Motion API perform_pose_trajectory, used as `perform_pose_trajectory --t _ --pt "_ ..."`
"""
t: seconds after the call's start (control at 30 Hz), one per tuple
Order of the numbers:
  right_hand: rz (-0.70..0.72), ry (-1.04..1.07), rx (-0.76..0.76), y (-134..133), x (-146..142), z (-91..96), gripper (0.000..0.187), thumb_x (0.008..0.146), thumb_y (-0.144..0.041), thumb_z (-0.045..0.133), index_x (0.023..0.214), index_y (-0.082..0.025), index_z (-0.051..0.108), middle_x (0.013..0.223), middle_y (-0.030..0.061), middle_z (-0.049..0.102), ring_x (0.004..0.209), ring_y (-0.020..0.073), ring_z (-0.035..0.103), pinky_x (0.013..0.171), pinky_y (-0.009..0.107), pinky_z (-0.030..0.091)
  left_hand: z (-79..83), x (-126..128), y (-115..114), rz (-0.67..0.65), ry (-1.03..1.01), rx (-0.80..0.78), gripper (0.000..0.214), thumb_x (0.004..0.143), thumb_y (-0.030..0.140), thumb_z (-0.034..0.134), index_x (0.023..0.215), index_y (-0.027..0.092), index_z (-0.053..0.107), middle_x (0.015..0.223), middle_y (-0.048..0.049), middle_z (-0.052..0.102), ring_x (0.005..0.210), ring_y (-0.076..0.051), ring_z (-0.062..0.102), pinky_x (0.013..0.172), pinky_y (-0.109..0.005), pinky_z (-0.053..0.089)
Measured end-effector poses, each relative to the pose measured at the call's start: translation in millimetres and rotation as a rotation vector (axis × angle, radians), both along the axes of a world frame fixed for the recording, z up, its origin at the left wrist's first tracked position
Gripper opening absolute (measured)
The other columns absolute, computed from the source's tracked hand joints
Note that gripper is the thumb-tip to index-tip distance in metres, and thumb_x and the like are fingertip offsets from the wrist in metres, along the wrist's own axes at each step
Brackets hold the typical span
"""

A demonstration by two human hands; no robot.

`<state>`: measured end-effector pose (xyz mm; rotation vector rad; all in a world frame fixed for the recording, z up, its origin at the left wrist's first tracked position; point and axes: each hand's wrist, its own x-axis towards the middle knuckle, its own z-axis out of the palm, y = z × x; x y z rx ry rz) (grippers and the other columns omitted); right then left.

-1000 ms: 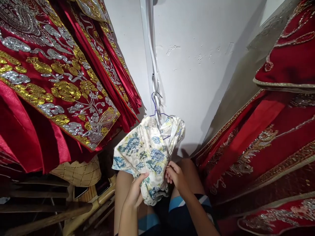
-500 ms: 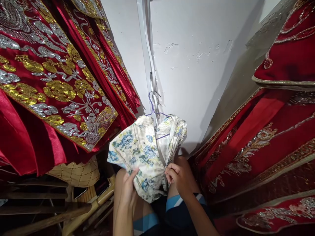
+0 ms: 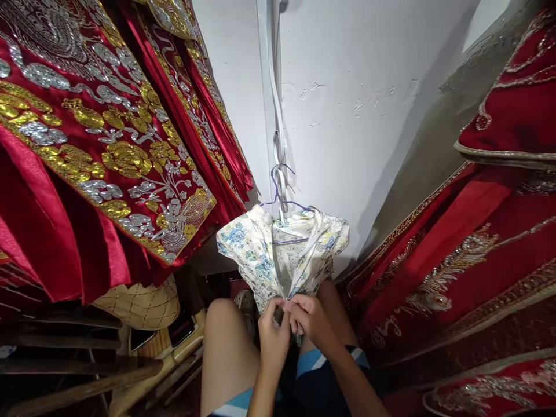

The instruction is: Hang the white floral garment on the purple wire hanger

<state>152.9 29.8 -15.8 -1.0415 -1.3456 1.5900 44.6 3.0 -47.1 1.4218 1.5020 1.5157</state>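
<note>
A white floral blouse (image 3: 256,249) with blue and yellow flowers hangs on a thin purple wire hanger (image 3: 277,191). Its open front makes a V that narrows down to my fingers. My left hand (image 3: 274,327) pinches the front edge at the bottom of that V. Right beside it, my right hand (image 3: 306,318) grips the opposite front edge, fingertips nearly touching the left ones. Whatever fastening lies between the fingertips is too small to make out. The lower part of the blouse is mostly behind my hands.
The hanger hooks onto a white strap (image 3: 278,104) against the white wall (image 3: 347,69). Red embroidered garments (image 3: 143,145) hang on the left, and more red beaded garments (image 3: 452,260) on the right. A wooden chair (image 3: 174,359) stands lower left. My bare knees are below the blouse.
My left hand has moved right from the blouse's lower left side to the front edge beside my right hand. The blouse has turned to face me more squarely, its left side swinging inward.
</note>
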Motion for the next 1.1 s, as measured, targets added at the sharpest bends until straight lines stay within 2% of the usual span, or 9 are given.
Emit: perform_pose_trajectory --t 0.1,0.3,0.4,0.53,0.6,0.7,0.83,0.93,1.1 --pt "-0.066 0.017 -0.003 20 2 24.9 0.026 0.081 -0.043 0.057 0.068 -0.020 0.059 0.043 -0.0037 0.049 0.038 0.0111 0.037 0.042 0.026 0.027 -2.4 -3 4 -0.046 0.121 0.020 0.019 0.090 0.028 0.054 0.074 0.019 0.055 0.070 -0.0008 0.060 0.067 -0.016 0.057 0.066 -0.025 0.044" --pt "-0.214 0.180 0.101 91 0 114.8 0.028 0.076 -0.043 0.067 0.071 -0.016 0.063 0.044 -0.0057 0.047 0.039 0.0078 0.034 0.041 0.024 0.024 -7.6 -16 13 -0.104 0.468 0.033 0.017 0.089 0.020 0.049 0.072 0.020 0.049 0.071 -0.0017 0.059 0.070 -0.018 0.057 0.068 -0.027 0.041" --pt "-0.203 0.201 0.156 104 -6 139.8 0.031 0.073 -0.045 0.069 0.071 -0.014 0.064 0.043 -0.0056 0.048 0.037 0.0069 0.034 0.039 0.022 0.023 -6.6 -24 16 -0.133 0.558 -0.001 0.015 0.086 0.016 0.049 0.072 0.020 0.051 0.071 -0.0017 0.061 0.070 -0.019 0.058 0.067 -0.028 0.040" --pt "-0.133 0.187 0.226 93 -11 133.5 0.029 0.078 -0.044 0.065 0.078 -0.015 0.063 0.044 -0.0056 0.051 0.039 0.0082 0.039 0.039 0.021 0.028 18.9 -32 27 -0.217 0.436 -0.033 0.008 0.085 0.018 0.056 0.078 0.019 0.059 0.073 -0.0017 0.065 0.071 -0.019 0.062 0.068 -0.027 0.044" --pt "-0.142 0.182 0.221 88 -10 127.5 0.026 0.079 -0.042 0.063 0.078 -0.016 0.062 0.043 -0.0062 0.051 0.039 0.0083 0.039 0.040 0.021 0.029 49.3 -35 38 -0.231 0.306 0.066 0.013 0.090 0.021 0.054 0.099 0.019 0.064 0.082 -0.0021 0.068 0.079 -0.018 0.065 0.078 -0.028 0.048" --pt "-0.135 0.149 0.231 86 -6 128.3 0.022 0.081 -0.038 0.060 0.075 -0.017 0.060 0.042 -0.0064 0.050 0.039 0.0084 0.038 0.041 0.021 0.030 108.0 -37 63 -0.074 0.257 0.306 0.033 0.095 0.024 0.052 0.128 0.019 0.057 0.090 -0.0030 0.069 0.086 -0.016 0.065 0.084 -0.029 0.048" --pt "-0.139 0.116 0.334 88 3 135.4 0.020 0.083 -0.037 0.059 0.077 -0.017 0.060 0.044 -0.0064 0.050 0.040 0.0086 0.037 0.043 0.022 0.030 168.8 -36 90 -0.092 0.461 0.484 0.018 0.094 0.025 0.057 0.106 0.019 0.069 0.093 -0.0047 0.071 0.082 -0.016 0.064 0.078 -0.028 0.048" --pt "-0.187 0.103 0.342 89 8 131.3 0.021 0.083 -0.037 0.061 0.075 -0.018 0.061 0.045 -0.0063 0.049 0.042 0.0089 0.038 0.044 0.023 0.029 186.1 -35 95 -0.155 0.622 0.516 0.016 0.095 0.024 0.054 0.091 0.018 0.068 0.088 -0.0046 0.070 0.083 -0.018 0.063 0.077 -0.029 0.047" --pt "-0.175 0.105 0.355 90 12 125.6 0.019 0.084 -0.035 0.058 0.075 -0.018 0.061 0.043 -0.0070 0.047 0.040 0.0089 0.035 0.044 0.023 0.028 187.3 -39 97 -0.216 0.763 0.415 0.017 0.095 0.023 0.053 0.108 0.019 0.063 0.090 -0.0051 0.067 0.084 -0.020 0.062 0.078 -0.032 0.046"
